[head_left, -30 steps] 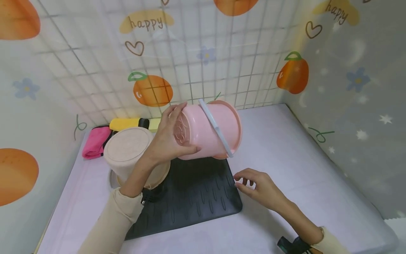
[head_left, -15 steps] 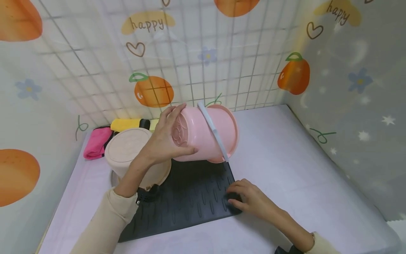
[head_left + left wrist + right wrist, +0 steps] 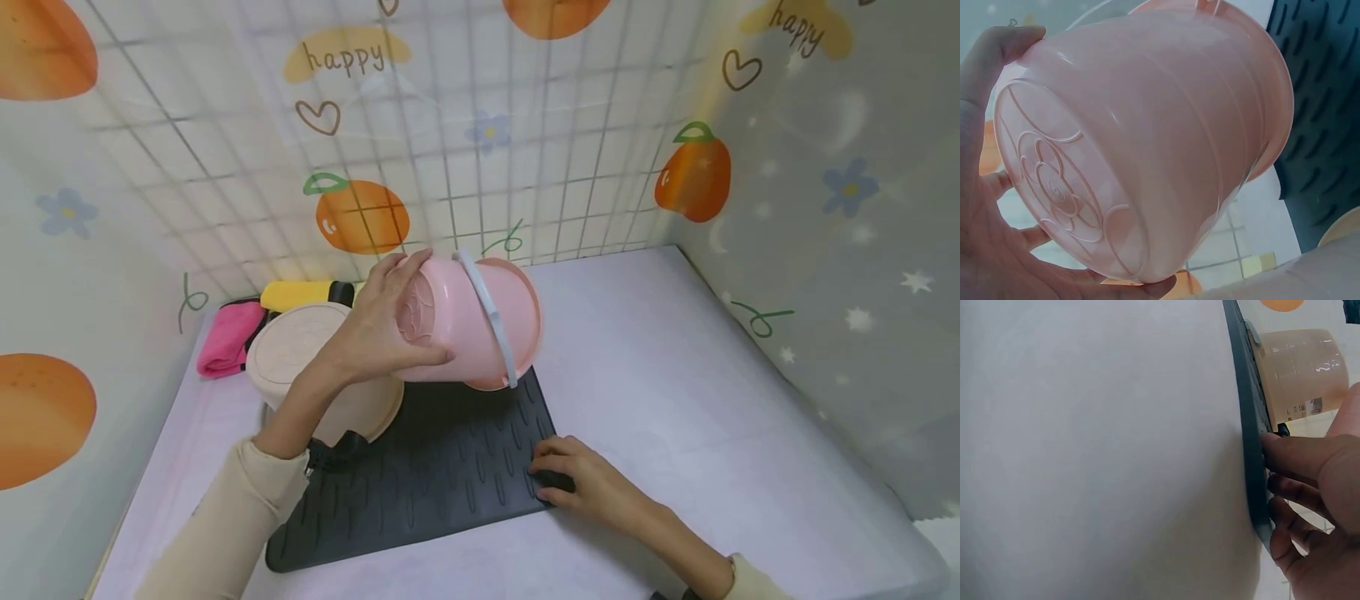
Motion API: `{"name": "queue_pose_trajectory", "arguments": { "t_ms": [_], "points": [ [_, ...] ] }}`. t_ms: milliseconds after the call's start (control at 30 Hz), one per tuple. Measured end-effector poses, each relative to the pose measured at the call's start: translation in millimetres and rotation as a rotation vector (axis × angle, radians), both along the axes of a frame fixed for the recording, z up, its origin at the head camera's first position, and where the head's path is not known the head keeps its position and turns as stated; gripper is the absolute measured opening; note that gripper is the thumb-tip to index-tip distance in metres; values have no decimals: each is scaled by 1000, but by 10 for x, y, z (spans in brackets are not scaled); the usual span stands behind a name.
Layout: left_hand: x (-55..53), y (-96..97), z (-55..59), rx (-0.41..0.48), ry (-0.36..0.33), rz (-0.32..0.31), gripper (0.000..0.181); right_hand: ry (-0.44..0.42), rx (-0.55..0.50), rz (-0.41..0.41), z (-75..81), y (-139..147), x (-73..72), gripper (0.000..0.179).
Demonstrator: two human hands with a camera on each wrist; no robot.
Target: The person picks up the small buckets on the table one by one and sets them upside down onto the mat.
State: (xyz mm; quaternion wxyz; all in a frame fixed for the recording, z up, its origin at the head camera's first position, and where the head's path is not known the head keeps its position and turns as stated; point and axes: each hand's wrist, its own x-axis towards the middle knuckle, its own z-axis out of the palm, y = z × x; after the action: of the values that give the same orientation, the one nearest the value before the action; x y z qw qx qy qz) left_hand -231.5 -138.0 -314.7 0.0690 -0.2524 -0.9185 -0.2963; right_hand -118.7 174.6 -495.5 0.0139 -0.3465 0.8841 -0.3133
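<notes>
In the head view my left hand (image 3: pixel 367 333) holds a pink bucket (image 3: pixel 472 321) tipped on its side, mouth to the right, above the black mat (image 3: pixel 427 492). Its fingers and thumb spread around the bucket's base, where the left wrist view shows a raised flower pattern (image 3: pixel 1057 187). A pale blue handle (image 3: pixel 491 325) crosses the bucket near its rim. My right hand (image 3: pixel 596 487) touches the mat's front right corner with loosely bent fingers. In the right wrist view its fingertips (image 3: pixel 1279 506) rest against the mat just inside its edge (image 3: pixel 1250 462).
A beige bucket (image 3: pixel 292 333) stands upside down at the mat's left, partly behind my left arm. Behind it lie a folded pink cloth (image 3: pixel 228 337) and a yellow roll (image 3: pixel 296 294). Patterned curtains (image 3: pixel 450 108) surround the white-covered table (image 3: pixel 675 350).
My right hand has moved left onto the mat's corner, and the mat has shifted slightly left. The pink bucket has moved a little left and down in my left hand.
</notes>
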Motion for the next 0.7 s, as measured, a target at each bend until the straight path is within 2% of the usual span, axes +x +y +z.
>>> {"name": "queue_pose_trajectory", "arguments": {
  "t_ms": [267,700],
  "points": [
    [-34,-25,11,-47,-44,14,116,11,-18,-3,-34,9,9,27],
    [-90,12,97,-197,-102,4,110,8,-35,-21,-49,11,27,27]
  ]
}}
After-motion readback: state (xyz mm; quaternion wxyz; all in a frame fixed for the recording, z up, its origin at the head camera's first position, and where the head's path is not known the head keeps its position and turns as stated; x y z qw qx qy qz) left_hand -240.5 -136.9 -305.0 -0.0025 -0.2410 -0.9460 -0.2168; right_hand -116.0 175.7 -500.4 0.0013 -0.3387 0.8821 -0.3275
